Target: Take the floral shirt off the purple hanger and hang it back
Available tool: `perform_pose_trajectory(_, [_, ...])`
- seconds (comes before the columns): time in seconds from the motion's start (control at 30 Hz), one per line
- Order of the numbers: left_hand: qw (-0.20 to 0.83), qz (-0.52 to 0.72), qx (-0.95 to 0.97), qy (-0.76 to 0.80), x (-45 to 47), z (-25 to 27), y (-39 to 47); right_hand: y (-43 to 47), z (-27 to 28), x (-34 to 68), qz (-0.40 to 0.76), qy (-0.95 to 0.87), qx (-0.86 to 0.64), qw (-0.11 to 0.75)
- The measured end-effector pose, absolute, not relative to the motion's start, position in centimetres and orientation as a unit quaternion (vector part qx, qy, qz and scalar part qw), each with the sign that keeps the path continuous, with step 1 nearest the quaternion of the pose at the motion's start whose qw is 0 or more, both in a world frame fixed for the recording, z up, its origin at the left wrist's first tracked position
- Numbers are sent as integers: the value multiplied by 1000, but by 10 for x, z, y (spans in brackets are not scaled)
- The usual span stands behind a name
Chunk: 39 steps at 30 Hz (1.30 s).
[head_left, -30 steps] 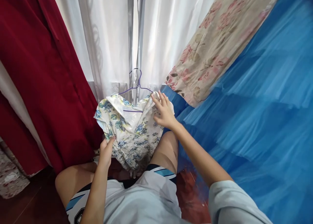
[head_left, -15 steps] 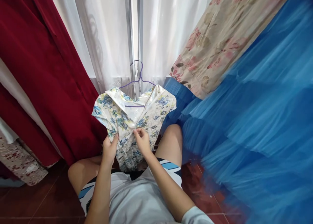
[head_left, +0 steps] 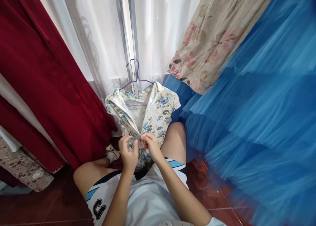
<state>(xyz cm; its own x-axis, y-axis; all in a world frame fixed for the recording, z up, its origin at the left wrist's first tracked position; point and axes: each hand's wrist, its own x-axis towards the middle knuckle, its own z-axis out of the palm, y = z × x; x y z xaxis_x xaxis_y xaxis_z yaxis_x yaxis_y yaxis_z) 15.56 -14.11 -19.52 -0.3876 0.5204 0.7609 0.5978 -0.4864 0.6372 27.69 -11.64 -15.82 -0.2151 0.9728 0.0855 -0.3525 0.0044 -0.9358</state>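
Right hand (head_left: 151, 147) is pinching, fingertips closed, the lower end of the open neckline on a short-sleeved floral blouse (head_left: 155, 122); the left hand (head_left: 128, 156) is hovering close beside it with thumb and fingers parted, and whether it is touching the cloth I cannot tell. The blouse is hanging from a thin purple hanger (head_left: 137, 75), its lower part coming down between the person's knees. It is looking light, soft and limp, probably creasing easily and perhaps sliding on that slim hanger. Both front edges just above the pinch are offering the surest hold; tugging hard could be straining the seam.
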Motion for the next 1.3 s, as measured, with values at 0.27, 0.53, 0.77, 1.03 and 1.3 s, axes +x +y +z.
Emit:
perform_pose_trajectory(0.27, [-55,-628,-597,-496,182,-203,-116,-121,-149,286,632,-448,-341,531])
perform_pose_trajectory(0.53, [-41,-463,-750,-471,177,-181,-119,-102,-141,301,673,-369,-292,571])
perform_pose_trajectory(0.77, [87,-172,-842,-504,154,-136,-113,-29,-47,295,668,-393,-278,568])
perform_pose_trajectory(1.03, [49,-110,-838,-531,154,-135,-114,16,23,302,680,-435,-249,535])
perform_pose_trajectory(1.3, [58,-448,-781,-430,153,-29,-58,-4,-1,302,567,-497,-277,596])
